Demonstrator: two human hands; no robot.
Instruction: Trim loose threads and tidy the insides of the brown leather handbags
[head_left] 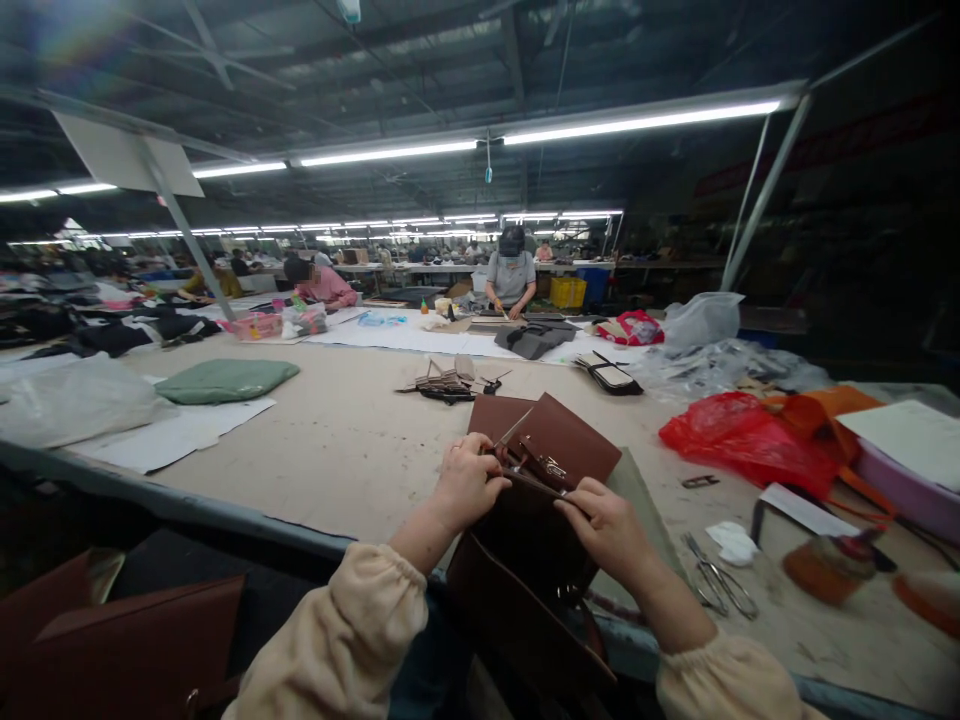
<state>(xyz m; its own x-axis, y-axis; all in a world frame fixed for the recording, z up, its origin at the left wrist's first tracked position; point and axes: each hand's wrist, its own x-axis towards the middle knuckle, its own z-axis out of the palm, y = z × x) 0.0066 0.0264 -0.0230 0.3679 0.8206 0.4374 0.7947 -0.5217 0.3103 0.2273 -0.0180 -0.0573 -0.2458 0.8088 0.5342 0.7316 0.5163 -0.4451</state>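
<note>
Your left hand (469,485) and right hand (611,530) each have the grip closed, fingers and thumb pinching the rim of the open dark-brown leather bag (502,590), with a slim pointed metal tool (516,426) rising beside your left fingers. The rim's long axis runs crosswise between your hands, the body hanging below them toward you at the edge of the bench (337,470), its shadowed inside hiding any contents; farther right, a pale sheet (911,440) covers the round purple basin (904,485), concealing what it holds.
</note>
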